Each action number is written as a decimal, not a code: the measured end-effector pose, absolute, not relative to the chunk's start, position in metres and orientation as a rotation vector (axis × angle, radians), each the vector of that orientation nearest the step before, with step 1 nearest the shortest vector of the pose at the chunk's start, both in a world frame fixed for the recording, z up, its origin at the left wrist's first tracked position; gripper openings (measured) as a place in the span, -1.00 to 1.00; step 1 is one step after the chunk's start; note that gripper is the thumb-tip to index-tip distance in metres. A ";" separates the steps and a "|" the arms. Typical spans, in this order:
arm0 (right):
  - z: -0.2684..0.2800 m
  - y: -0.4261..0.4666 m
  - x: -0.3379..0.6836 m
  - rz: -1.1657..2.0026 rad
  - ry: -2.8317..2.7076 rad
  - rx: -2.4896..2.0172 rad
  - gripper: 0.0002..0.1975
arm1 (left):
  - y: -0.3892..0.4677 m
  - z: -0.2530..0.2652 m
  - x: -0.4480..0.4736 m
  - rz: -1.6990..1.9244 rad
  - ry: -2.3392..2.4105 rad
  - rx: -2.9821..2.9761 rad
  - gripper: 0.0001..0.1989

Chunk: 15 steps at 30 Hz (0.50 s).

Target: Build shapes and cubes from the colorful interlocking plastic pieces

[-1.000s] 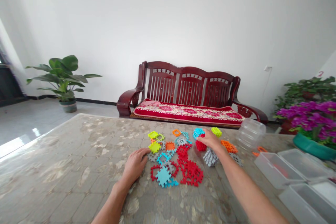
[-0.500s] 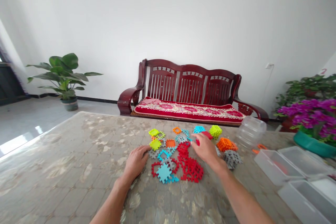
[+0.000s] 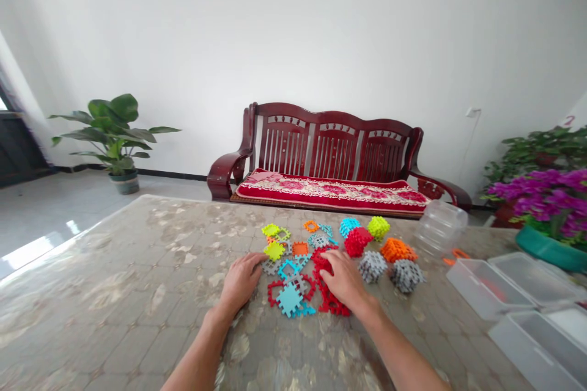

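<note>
My left hand (image 3: 241, 281) rests on the table at the left edge of a spread of toothed plastic building pieces, its fingers loosely stretched beside a grey piece (image 3: 271, 267). Over the red pieces (image 3: 334, 302) lies my right hand (image 3: 343, 275), its thumb and forefinger apart; its fingertips seem to touch them. Between the hands are a light-blue plate (image 3: 290, 300), a blue frame (image 3: 288, 269), a yellow-green plate (image 3: 274, 251) and an orange piece (image 3: 300, 248). Right of my right hand stand block shapes built from such pieces: red (image 3: 358, 241), grey (image 3: 372, 267) and orange (image 3: 398, 250).
Another grey block shape (image 3: 407, 275) stands farther right, with blue (image 3: 350, 227) and yellow-green (image 3: 378, 228) ones behind. Clear plastic boxes (image 3: 488, 296) and an upright clear container (image 3: 441, 229) occupy the table's right side, near a flower pot (image 3: 548, 250). Beyond is a wooden bench (image 3: 330, 146).
My right hand has drawn back toward me and left, from the small blue piece at the back to the red pieces. The nearer grey block shape now shows fully. My left hand has stayed put.
</note>
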State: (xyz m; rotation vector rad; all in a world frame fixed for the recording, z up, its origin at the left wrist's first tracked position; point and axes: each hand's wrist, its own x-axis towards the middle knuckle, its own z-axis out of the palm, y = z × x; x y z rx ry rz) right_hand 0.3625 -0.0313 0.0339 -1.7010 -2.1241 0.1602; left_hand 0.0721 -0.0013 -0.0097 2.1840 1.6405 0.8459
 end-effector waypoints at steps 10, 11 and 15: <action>0.044 0.021 0.325 0.133 -2.444 -1.564 -0.48 | -0.004 -0.009 0.072 0.821 1.637 2.239 -0.59; 0.047 0.026 0.323 0.146 -2.490 -1.564 -0.47 | -0.004 -0.008 0.073 0.812 1.637 2.239 -0.60; 0.054 0.043 0.318 0.224 -2.641 -1.593 -0.44 | -0.004 -0.006 0.073 0.800 1.644 2.233 -0.61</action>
